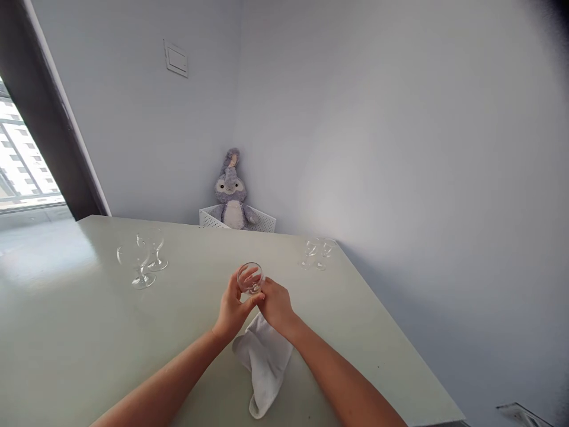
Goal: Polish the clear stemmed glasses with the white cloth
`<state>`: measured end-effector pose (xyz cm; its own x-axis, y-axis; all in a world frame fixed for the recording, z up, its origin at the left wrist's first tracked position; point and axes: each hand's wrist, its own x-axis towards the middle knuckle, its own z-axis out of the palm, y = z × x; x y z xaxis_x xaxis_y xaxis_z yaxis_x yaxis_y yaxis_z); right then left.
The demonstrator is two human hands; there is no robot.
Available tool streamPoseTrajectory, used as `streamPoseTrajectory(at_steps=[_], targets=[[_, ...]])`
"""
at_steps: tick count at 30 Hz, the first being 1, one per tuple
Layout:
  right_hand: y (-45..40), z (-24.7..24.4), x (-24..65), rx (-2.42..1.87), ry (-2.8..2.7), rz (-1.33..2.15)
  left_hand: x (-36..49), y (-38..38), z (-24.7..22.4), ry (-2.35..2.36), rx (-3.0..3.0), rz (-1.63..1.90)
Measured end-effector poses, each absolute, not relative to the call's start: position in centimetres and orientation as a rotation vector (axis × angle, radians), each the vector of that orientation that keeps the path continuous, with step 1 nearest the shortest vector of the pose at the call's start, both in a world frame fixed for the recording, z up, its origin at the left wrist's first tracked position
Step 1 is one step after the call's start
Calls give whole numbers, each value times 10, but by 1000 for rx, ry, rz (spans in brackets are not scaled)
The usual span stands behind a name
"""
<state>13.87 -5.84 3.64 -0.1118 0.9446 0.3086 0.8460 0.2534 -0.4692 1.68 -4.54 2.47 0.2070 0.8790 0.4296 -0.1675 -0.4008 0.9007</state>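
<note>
A small clear stemmed glass (249, 277) is tilted with its mouth toward me, over the middle of the table. My left hand (234, 305) curls around its bowl from the left, thumb across the front. On the other side, my right hand (276, 303) closes around the lower part of the glass; its fingertips and the foot of the glass are hidden. A crumpled white cloth (265, 367) is just below both hands, its top edge under the right hand. Whether the right hand also grips the cloth is unclear.
Two larger stemmed glasses (143, 280) stand upright on the pale table (191, 356) at the left. Two small stemmed glasses (310, 252) stand near the far right edge. Behind the table, a grey plush toy (233, 204) sits in a white perforated basket (267, 223). Walls border the far and right sides.
</note>
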Motion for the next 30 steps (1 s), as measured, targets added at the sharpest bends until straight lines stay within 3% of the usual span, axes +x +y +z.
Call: streamPoseTrajectory(at_steps=[12, 23, 30], targets=[[33, -11, 233, -2117, -1464, 295, 26, -30, -25, 1247, 1862, 893], [56, -6, 246, -2119, -1359, 344, 23, -27, -27, 1191, 1779, 973], [4, 11, 237, -2008, -1389, 438, 21, -19, -27, 1110, 1464, 1228]])
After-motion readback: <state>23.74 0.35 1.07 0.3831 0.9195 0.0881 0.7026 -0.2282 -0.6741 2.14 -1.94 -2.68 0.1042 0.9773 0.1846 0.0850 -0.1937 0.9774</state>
